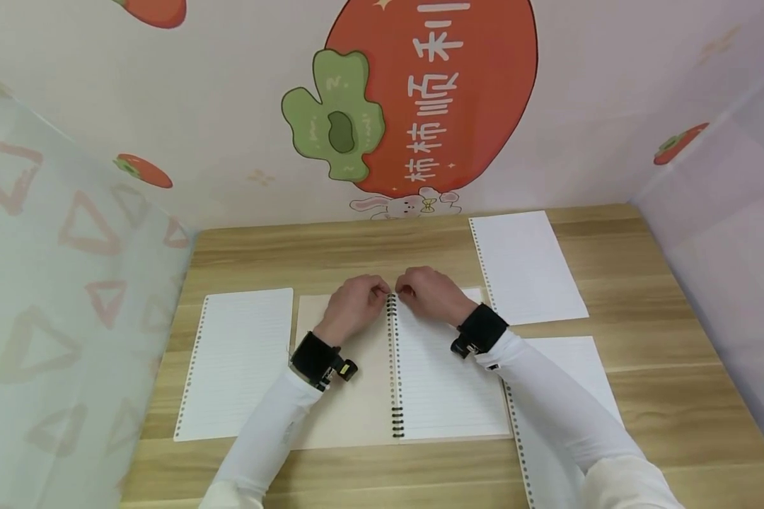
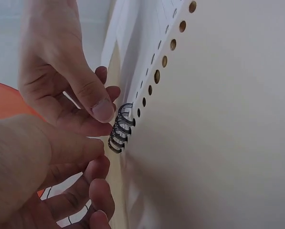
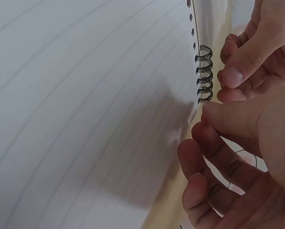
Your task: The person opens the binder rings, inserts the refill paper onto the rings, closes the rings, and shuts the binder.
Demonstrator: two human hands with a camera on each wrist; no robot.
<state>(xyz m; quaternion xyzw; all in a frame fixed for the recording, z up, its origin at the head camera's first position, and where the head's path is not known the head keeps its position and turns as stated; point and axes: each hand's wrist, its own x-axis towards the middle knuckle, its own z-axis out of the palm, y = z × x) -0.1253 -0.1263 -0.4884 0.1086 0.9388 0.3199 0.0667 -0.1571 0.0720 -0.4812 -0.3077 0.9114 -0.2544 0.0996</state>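
An open notebook [image 1: 452, 382] has a plain beige cover leaf on its left and lined punched paper on its right. Short black binding rings [image 2: 121, 126] run through the holes at the upper end of its spine. My left hand [image 1: 355, 302] and right hand [image 1: 434, 293] meet there, thumbs and forefingers curled together at the top rings. In the right wrist view, my right thumb [image 3: 221, 114] is right at the end ring, with the left hand's fingertips close beside the coil. A second set of black rings [image 1: 397, 422] sits at the spine's lower end.
A loose lined punched sheet [image 1: 242, 367] lies left of the notebook. Two more sheets lie on the right, one farther back [image 1: 528, 268] and one nearer [image 1: 573, 360], partly under my right arm. The wooden table [image 1: 675, 396] meets a printed wall [image 1: 242, 106].
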